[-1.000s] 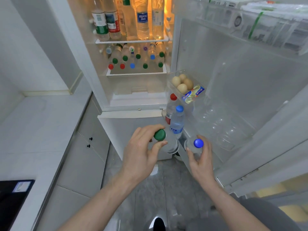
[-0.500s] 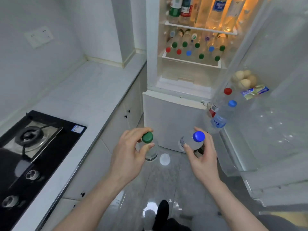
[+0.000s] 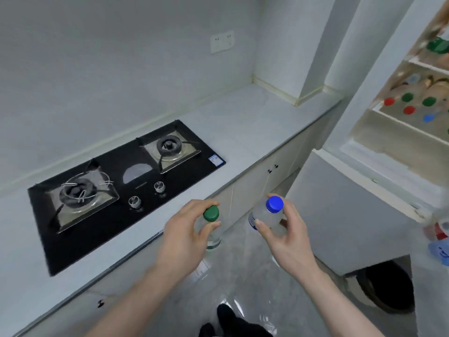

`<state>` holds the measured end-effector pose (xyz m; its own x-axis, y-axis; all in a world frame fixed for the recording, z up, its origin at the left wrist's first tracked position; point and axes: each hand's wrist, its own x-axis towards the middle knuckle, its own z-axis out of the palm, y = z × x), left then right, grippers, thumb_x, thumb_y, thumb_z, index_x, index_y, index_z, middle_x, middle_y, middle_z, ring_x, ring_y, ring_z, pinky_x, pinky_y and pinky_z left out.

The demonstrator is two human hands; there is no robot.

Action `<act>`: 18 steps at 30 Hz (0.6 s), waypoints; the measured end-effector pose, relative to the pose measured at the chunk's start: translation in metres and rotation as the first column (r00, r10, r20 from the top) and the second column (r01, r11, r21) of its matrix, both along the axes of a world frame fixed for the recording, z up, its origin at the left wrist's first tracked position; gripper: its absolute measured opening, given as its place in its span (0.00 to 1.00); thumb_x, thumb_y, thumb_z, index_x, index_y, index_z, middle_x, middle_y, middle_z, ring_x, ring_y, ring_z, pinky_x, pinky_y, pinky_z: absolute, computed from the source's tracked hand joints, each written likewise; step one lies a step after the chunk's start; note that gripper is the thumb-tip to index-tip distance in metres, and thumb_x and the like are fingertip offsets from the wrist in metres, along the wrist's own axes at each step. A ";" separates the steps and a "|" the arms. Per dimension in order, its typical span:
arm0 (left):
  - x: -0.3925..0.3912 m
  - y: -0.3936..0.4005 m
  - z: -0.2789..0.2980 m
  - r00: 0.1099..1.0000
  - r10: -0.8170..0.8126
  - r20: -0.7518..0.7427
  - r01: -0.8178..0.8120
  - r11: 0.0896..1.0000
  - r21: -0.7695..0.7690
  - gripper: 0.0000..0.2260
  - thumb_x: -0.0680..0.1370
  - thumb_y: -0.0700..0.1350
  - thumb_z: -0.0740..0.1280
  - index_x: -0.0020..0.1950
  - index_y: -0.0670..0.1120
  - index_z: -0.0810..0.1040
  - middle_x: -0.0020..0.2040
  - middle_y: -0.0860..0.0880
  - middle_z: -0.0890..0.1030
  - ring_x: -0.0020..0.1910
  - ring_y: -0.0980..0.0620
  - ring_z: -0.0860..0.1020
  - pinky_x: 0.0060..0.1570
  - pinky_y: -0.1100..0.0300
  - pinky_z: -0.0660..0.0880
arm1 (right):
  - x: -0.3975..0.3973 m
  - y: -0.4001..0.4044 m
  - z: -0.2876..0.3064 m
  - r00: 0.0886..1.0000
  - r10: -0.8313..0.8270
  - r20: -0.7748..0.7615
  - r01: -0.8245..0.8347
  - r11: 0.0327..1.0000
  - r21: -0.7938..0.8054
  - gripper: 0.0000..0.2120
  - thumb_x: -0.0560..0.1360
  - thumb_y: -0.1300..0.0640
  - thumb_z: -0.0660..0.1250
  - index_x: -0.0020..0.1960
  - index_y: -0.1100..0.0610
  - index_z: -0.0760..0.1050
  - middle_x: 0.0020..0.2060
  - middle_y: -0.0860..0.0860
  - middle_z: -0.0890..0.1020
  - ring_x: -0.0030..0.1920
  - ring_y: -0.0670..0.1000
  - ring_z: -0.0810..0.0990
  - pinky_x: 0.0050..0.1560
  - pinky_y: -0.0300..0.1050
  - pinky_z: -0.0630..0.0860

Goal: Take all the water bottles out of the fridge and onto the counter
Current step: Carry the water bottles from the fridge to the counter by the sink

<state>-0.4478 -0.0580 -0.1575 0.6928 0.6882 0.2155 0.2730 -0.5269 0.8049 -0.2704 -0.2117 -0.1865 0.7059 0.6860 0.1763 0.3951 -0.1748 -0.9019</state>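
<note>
Between thumb and fingers, left hand (image 3: 184, 237) pinches the green-capped bottle (image 3: 211, 223) at its neck; right hand (image 3: 284, 235) wraps the clear blue-capped bottle (image 3: 269, 216). Both bottles upright over floor, counter (image 3: 255, 127) beyond, fridge (image 3: 398, 132) right.

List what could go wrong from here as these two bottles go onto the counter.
1. The left hand grips the green-capped bottle only near its cap, so it may swing or slip.
2. The gas stove fills much of the near counter; a bottle set on its burner grate could tip.
3. The fridge stands open, with more bottles inside, and may warm while the right hand carries the blue-capped bottle.
</note>
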 end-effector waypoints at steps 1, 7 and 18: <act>-0.009 0.004 -0.001 0.998 0.060 -0.001 -0.060 0.998 0.000 0.17 0.76 0.38 0.76 0.61 0.53 0.81 0.54 0.58 0.81 0.57 0.55 0.80 0.58 0.66 0.75 | -0.001 0.014 0.000 0.997 0.071 0.005 -0.071 0.997 -0.004 0.24 0.76 0.54 0.77 0.66 0.36 0.73 0.62 0.34 0.77 0.65 0.40 0.75 0.56 0.31 0.69; -0.052 0.016 -0.005 0.932 0.361 -0.025 -0.361 0.932 -0.022 0.17 0.75 0.40 0.77 0.60 0.57 0.81 0.54 0.61 0.81 0.57 0.55 0.80 0.59 0.53 0.78 | -0.004 0.081 -0.002 0.922 0.378 -0.087 -0.378 0.926 0.017 0.27 0.76 0.59 0.77 0.69 0.41 0.74 0.62 0.38 0.79 0.65 0.42 0.77 0.60 0.29 0.71; -0.158 -0.006 0.002 0.648 0.760 -0.044 -0.758 0.638 -0.134 0.17 0.77 0.43 0.75 0.59 0.63 0.80 0.57 0.64 0.81 0.56 0.54 0.81 0.60 0.53 0.79 | -0.087 0.173 -0.008 0.656 0.753 -0.055 -0.754 0.656 -0.028 0.26 0.74 0.56 0.79 0.68 0.42 0.75 0.64 0.38 0.79 0.67 0.46 0.78 0.65 0.48 0.77</act>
